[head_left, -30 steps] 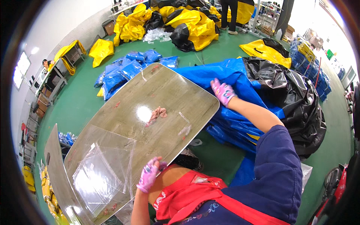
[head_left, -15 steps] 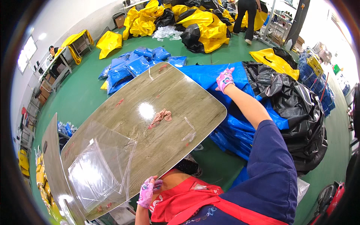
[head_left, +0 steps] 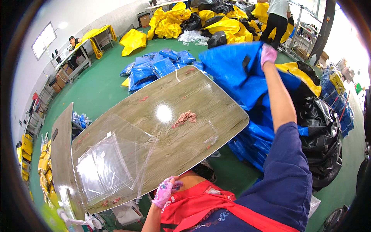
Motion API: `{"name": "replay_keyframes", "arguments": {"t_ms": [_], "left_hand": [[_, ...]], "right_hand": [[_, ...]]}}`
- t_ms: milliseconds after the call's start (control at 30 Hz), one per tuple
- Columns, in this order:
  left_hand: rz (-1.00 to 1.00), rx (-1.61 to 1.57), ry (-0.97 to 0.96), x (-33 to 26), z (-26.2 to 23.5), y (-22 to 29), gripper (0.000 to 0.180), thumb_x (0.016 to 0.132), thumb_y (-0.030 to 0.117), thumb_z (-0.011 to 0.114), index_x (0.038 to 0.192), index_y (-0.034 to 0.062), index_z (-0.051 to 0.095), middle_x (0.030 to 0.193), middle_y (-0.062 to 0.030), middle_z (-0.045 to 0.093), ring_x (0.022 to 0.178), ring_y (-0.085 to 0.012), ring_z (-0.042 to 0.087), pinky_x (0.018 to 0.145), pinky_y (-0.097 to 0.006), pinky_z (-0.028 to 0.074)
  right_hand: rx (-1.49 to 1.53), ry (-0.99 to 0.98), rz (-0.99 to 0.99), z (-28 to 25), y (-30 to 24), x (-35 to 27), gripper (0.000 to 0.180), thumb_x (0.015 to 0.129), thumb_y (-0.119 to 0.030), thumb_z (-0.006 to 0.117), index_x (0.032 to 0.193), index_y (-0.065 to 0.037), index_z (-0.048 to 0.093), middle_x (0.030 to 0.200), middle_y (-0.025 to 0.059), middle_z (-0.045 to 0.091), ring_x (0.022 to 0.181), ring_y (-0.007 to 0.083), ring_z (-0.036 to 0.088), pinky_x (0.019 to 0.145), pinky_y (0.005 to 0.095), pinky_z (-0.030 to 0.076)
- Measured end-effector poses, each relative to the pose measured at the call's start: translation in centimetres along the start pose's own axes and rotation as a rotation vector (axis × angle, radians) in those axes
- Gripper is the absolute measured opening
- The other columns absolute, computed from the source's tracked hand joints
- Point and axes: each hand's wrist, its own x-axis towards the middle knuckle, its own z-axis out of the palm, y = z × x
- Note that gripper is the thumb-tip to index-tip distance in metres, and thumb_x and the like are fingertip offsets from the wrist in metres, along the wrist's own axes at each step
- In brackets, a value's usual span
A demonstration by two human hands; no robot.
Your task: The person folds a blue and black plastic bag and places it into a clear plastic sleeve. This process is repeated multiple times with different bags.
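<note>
Raised beyond the table's right end, my right hand [head_left: 267, 57] in a pink patterned glove is closed on the blue tarpaulin [head_left: 234, 69], lifting a fold of it. More blue material hangs below, beside a crumpled black sheet [head_left: 319, 135]. My left hand [head_left: 167, 191], gloved alike, rests by the near table edge, fingers loosely bent and apart, nothing visible in it. The wood-patterned table [head_left: 131, 104] carries overlapping clear plastic bags [head_left: 112, 166], a crumpled pinkish cloth [head_left: 186, 118] and a small clear strip [head_left: 211, 131].
Packed blue bundles [head_left: 152, 69] lie on the green floor [head_left: 92, 92] behind the table. Yellow and black sheets [head_left: 228, 29] are heaped farther back, near a standing person [head_left: 276, 23]. Another person [head_left: 72, 43] sits at a far-left bench. A narrower board [head_left: 62, 150] adjoins the table's left end.
My right hand has taken hold of the blue tarpaulin and pulled a fold upward. My left hand stays near the table edge. The whole view has shifted slightly.
</note>
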Motion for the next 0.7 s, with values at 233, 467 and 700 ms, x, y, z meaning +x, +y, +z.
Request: {"name": "replay_keyframes", "arguments": {"t_ms": [233,467,700], "left_hand": [[0.551,-0.107,-0.197,10.0,1.5,7.6,0.096,0.088,0.074,0.032,0.150,0.0015,0.020,0.156,-0.0188,0.021,0.144,-0.0317,0.020,0.117,-0.046,0.018],[0.881,-0.348,-0.496,2.4,-6.8,27.1,0.108,0.077,0.084,0.031,0.151,0.0074,0.019,0.153,-0.0232,0.025,0.137,-0.0365,0.031,0.110,-0.051,0.028],[0.574,0.401,-0.405,-13.2,-8.6,25.6,0.127,0.064,0.089,0.050,0.154,0.0098,0.008,0.149,-0.0251,0.033,0.127,-0.0377,0.046,0.094,-0.048,0.048]], "right_hand": [[0.607,-0.179,-0.280,-28.6,-20.9,-13.2,0.049,0.095,-0.020,0.054,0.139,-0.002,0.043,0.125,0.0185,0.059,0.107,0.0271,0.060,0.093,0.0359,0.051],[0.793,-1.249,-0.482,-32.0,-10.1,-42.8,0.017,0.098,-0.025,0.047,0.104,-0.011,0.056,0.068,0.0014,0.050,0.056,0.0110,0.050,0.051,0.0266,0.040],[0.299,-1.831,-1.057,-20.8,-5.9,-63.6,0.025,0.084,-0.019,0.059,0.107,-0.016,0.065,0.072,0.0033,0.065,0.076,0.0200,0.068,0.055,0.0408,0.050]]}}
